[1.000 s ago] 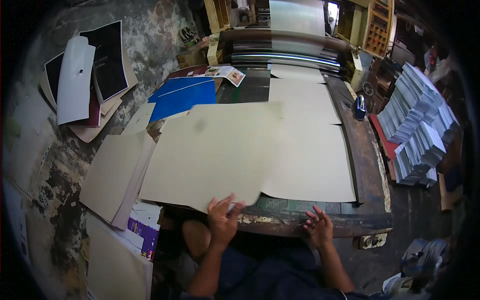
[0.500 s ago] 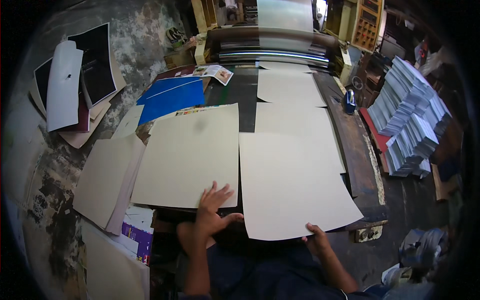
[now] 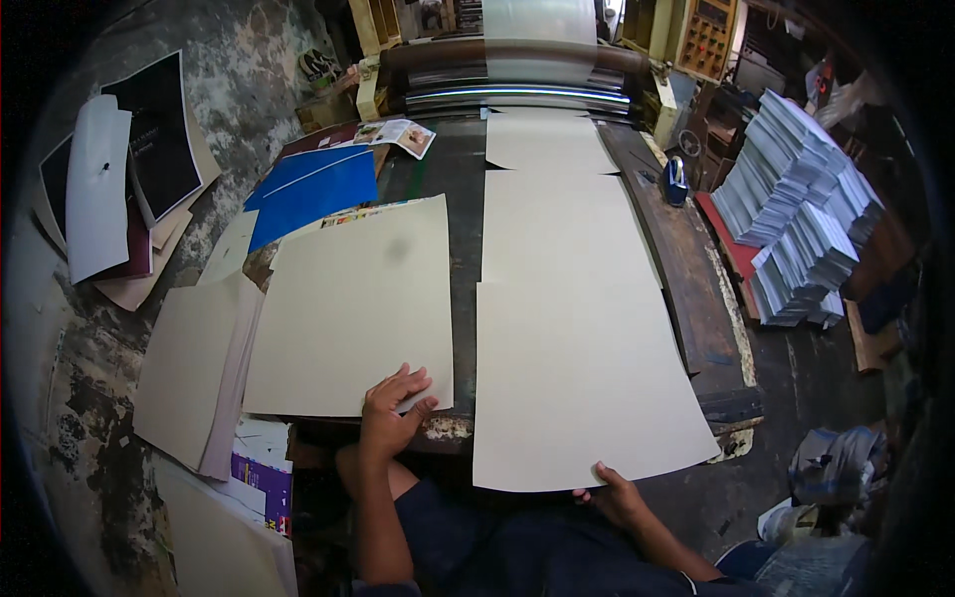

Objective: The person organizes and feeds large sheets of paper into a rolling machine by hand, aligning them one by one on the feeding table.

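A large cream sheet of paper or thin board [image 3: 587, 388] lies at the front of a row of overlapping sheets that leads up to the machine's rollers. My right hand [image 3: 617, 497] grips its near edge, thumb on top and fingers beneath. To the left, my left hand [image 3: 395, 408] rests on the near right corner of another cream sheet [image 3: 348, 308], atop a pile. Its fingers lie on the surface, slightly bent, with the thumb out by the edge. Further along the row, another cream sheet [image 3: 552, 229] lies partly beneath the front one.
Metal rollers [image 3: 517, 97] span the far end, with clear film [image 3: 540, 40] above. Blue sheets [image 3: 313, 194] lie behind the left pile. A stack of cream sheets [image 3: 189, 368] leans at far left. Tall paper stacks [image 3: 796, 189] stand at right, and a small blue object [image 3: 675, 182] sits on the side rail.
The row of sheets has shifted toward the rollers, while the front sheet's overlap has shrunk. My left hand's fingers have drawn closer together. The whole view has turned slightly.
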Action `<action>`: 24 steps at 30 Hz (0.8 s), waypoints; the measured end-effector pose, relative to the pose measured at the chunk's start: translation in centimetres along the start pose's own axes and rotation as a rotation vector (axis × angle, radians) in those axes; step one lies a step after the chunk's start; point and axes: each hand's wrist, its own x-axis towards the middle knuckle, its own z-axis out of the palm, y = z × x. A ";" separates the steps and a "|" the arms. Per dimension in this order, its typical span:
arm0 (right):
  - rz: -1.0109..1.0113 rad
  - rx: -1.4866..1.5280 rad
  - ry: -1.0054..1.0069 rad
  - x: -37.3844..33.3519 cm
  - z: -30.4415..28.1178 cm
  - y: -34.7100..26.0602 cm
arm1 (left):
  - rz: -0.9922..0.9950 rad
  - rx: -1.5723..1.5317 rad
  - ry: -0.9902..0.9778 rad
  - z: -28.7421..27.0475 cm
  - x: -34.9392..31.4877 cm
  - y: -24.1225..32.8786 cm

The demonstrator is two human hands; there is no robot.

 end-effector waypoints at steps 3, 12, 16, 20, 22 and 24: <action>0.008 0.012 -0.008 -0.1 0.3 -0.1 | -0.006 -0.033 0.037 0.4 0.1 -0.2; -0.036 0.177 0.057 3.9 2.2 -2.6 | -0.232 0.149 0.223 2.8 -0.8 1.8; -0.087 0.203 0.130 6.1 2.7 -3.9 | -0.092 0.341 0.201 3.3 -1.6 2.2; -0.170 0.182 0.101 8.5 2.2 -4.3 | -0.043 0.351 0.205 2.6 -1.8 1.2; -0.171 0.189 0.133 9.1 2.1 -4.0 | -0.585 -0.300 0.270 1.9 -1.6 0.6; -0.214 0.222 0.114 9.7 1.2 -3.5 | -0.538 -0.677 0.433 1.6 -1.3 2.1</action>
